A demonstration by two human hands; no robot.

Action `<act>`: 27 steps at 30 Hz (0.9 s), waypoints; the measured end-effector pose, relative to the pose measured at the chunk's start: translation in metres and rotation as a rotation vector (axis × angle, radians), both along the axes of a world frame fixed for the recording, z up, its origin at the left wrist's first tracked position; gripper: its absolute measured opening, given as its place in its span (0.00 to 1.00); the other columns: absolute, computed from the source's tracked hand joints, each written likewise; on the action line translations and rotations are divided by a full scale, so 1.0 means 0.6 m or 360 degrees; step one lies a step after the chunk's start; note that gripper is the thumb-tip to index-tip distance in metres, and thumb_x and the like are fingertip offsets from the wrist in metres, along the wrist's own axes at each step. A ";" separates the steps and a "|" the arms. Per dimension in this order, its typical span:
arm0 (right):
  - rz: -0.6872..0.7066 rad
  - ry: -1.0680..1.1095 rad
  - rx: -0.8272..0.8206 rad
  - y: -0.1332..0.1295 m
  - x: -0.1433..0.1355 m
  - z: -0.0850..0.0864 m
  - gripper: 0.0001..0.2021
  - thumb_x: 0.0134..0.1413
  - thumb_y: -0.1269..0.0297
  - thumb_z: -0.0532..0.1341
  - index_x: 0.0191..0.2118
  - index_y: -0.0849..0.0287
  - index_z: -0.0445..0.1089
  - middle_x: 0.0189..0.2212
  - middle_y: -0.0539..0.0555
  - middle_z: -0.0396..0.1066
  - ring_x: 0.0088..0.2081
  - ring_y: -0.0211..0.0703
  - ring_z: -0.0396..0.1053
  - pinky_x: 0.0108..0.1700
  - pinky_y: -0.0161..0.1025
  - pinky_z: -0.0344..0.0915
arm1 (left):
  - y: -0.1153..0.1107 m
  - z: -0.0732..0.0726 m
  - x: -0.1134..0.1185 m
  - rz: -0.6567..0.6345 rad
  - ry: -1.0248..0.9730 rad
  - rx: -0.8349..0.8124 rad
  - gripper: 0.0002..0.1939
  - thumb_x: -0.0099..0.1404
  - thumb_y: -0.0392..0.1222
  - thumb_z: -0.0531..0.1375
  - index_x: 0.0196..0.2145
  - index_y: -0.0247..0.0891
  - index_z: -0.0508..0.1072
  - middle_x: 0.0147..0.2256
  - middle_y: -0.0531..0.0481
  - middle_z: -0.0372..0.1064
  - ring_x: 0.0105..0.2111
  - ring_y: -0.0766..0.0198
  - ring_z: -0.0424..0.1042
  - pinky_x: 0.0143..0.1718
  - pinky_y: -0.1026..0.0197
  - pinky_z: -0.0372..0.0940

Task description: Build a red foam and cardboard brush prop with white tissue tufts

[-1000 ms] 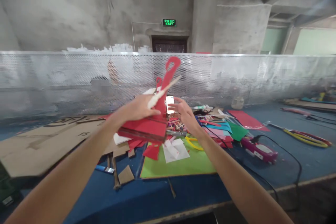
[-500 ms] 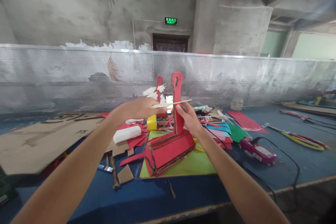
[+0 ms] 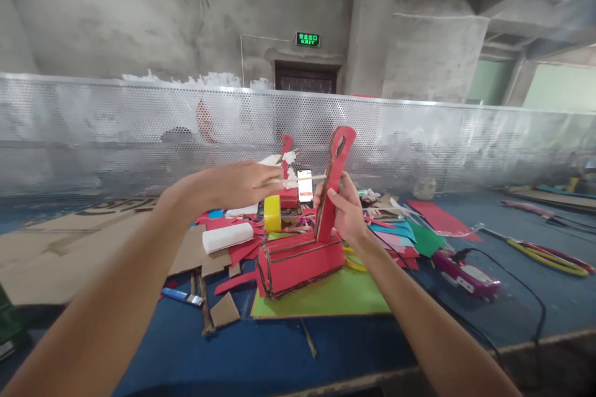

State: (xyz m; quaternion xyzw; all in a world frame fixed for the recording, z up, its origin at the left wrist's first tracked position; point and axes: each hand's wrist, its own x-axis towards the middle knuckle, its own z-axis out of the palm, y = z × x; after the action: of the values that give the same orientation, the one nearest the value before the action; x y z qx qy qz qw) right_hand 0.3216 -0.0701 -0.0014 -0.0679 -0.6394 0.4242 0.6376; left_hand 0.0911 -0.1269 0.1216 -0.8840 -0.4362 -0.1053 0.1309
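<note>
My left hand (image 3: 239,185) pinches a thin pale wooden stick (image 3: 303,179), which points right with its tip close to the left edge of a red upright piece. That upright (image 3: 333,192) has a looped top and rises, leaning right, from a red cardboard box-shaped model (image 3: 302,270) with brown cut edges. Fingers of my right hand (image 3: 349,211) wrap around the upright. A green sheet (image 3: 335,298) lies under the model. Behind my left hand stand a smaller red model (image 3: 287,144) with white pieces beside it and a lit phone (image 3: 305,186).
A yellow tape roll (image 3: 272,213) and a white paper roll (image 3: 228,237) lie left of centre. Brown cardboard (image 3: 93,242) covers the left side. At right are a purple corded device (image 3: 468,276), scissors-like yellow and red handles (image 3: 549,254) and red paper (image 3: 442,217).
The upright has shifted right and now leans that way. The stick, which crossed the upright before, now ends at its left edge, and my left hand has drawn left.
</note>
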 end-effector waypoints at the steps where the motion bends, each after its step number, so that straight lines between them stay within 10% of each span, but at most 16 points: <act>1: -0.0017 0.0001 -0.0026 -0.003 0.000 0.003 0.14 0.63 0.53 0.58 0.49 0.49 0.56 0.32 0.49 0.71 0.33 0.40 0.72 0.32 0.38 0.70 | -0.001 -0.002 0.004 -0.0024 0.0018 0.0000 0.21 0.72 0.55 0.49 0.50 0.45 0.74 0.34 0.47 0.77 0.32 0.59 0.72 0.33 0.60 0.60; 10: -0.0203 0.0034 0.0048 -0.012 0.003 0.018 0.12 0.65 0.48 0.55 0.41 0.51 0.57 0.31 0.49 0.68 0.26 0.36 0.68 0.29 0.37 0.68 | -0.022 -0.013 0.040 0.0011 0.0183 0.0227 0.18 0.74 0.49 0.43 0.44 0.42 0.71 0.30 0.46 0.74 0.25 0.60 0.67 0.28 0.57 0.53; 27: -0.0126 -0.0080 0.0273 0.011 0.024 0.008 0.17 0.56 0.49 0.65 0.46 0.49 0.63 0.45 0.54 0.68 0.43 0.45 0.71 0.40 0.44 0.73 | -0.015 -0.023 0.056 -0.0110 0.0075 0.0113 0.20 0.72 0.47 0.47 0.56 0.48 0.70 0.35 0.47 0.76 0.33 0.56 0.72 0.38 0.55 0.61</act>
State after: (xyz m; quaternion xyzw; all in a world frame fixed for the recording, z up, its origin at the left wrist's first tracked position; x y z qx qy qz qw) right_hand 0.3357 -0.0633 0.0036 -0.0489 -0.6860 0.3406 0.6411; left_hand 0.1249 -0.1360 0.1080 -0.8956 -0.3981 -0.1042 0.1687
